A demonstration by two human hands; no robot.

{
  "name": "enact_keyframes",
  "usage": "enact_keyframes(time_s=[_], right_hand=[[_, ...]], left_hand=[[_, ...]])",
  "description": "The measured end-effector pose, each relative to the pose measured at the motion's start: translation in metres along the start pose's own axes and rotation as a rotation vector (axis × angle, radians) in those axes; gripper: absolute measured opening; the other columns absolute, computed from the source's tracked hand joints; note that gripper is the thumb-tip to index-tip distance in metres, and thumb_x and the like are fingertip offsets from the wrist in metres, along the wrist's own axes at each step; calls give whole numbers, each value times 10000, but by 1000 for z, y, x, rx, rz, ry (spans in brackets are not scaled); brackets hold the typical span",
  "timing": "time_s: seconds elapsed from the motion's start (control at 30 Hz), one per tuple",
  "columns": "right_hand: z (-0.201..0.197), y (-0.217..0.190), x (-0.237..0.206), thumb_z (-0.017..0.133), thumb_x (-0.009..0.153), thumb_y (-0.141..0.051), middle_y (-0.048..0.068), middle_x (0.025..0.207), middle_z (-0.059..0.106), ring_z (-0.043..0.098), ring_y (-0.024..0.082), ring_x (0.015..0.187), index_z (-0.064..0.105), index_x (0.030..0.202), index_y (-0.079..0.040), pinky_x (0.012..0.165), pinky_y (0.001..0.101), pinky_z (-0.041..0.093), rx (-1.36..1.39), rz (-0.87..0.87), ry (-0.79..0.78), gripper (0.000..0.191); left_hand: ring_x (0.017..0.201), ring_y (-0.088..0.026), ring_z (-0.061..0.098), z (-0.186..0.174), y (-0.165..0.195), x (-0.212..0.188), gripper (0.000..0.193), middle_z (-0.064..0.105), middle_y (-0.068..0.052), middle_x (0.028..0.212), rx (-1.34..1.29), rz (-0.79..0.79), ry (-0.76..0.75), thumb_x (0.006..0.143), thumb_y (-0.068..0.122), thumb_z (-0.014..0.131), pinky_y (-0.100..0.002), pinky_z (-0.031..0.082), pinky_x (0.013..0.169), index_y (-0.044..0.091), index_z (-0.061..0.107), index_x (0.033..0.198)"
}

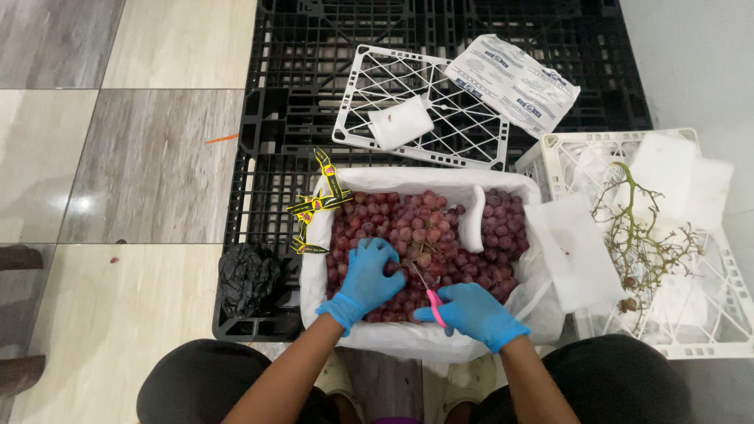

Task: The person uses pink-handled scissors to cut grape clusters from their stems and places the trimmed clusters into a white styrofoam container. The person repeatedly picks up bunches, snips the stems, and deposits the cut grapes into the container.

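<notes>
Red grapes [424,228] piled loose in a white-lined box [408,336], bunches lying flat; small pink-handled scissors [430,300] tilted, blades poking into the front bunch.

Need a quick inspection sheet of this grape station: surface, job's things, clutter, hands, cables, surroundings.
Surface: black plastic pallet on a tiled floor.
Job's things: lined box full of red grapes; pink scissors.
Clutter: black bag, yellow-black tags, white lattice lid with a white pad on it, printed sheet.
Hands: both in blue gloves; left hand rests on the grapes, right hand grips the scissors.
Cables: nothing seen.
Surroundings: white crate on the right holding bare grape stems and white pads.
</notes>
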State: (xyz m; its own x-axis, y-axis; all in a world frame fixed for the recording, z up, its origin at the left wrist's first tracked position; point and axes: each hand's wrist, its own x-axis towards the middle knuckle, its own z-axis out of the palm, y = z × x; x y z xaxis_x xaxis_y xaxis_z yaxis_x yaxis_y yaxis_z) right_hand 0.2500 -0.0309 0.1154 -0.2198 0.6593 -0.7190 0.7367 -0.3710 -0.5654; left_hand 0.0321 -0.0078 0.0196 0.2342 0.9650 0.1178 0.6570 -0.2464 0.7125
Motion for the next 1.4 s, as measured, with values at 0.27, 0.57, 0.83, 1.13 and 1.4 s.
enact_keyframes(time_s=[0.27, 0.57, 0.83, 1.13, 1.4], right_hand=[[28, 7, 29, 753, 847, -513, 80, 635, 702, 568, 142, 517, 715, 783, -46, 522, 302, 457, 208, 26, -153, 473], [49, 15, 50, 738, 874, -501, 71, 630, 696, 557, 118, 496, 738, 830, -67, 500, 290, 424, 444, 18, -194, 436], [68, 25, 65, 728, 891, -497, 97, 628, 691, 536, 126, 471, 719, 871, -25, 482, 284, 413, 633, -23, -195, 473], [89, 25, 75, 818, 846, -425, 33, 639, 634, 586, 109, 570, 764, 901, 8, 568, 287, 477, 679, -78, -8, 440], [61, 12, 50, 814, 803, -475, 69, 601, 664, 617, 139, 549, 752, 762, -1, 584, 301, 505, 368, -86, 59, 480]], left_hand=[[908, -204, 724, -2, -13, 3, 250, 748, -124, 980, -462, -261, -53, 910, 177, 643, -342, 569, 835, 27, 640, 1110], [1033, -169, 674, -8, -12, -10, 525, 703, -95, 1150, -547, -360, -169, 835, 103, 732, -319, 571, 907, 84, 588, 1339], [990, -163, 673, -6, -24, -8, 501, 713, -106, 1087, -642, -434, -164, 866, 109, 680, -315, 568, 883, 69, 599, 1359], [910, -161, 685, -8, -24, -8, 452, 718, -94, 1000, -539, -471, -173, 849, 136, 685, -320, 583, 823, 46, 615, 1286], [1049, -220, 680, -21, -26, -1, 453, 711, -109, 1130, -505, -355, -108, 816, 93, 663, -353, 558, 919, 59, 625, 1267]])
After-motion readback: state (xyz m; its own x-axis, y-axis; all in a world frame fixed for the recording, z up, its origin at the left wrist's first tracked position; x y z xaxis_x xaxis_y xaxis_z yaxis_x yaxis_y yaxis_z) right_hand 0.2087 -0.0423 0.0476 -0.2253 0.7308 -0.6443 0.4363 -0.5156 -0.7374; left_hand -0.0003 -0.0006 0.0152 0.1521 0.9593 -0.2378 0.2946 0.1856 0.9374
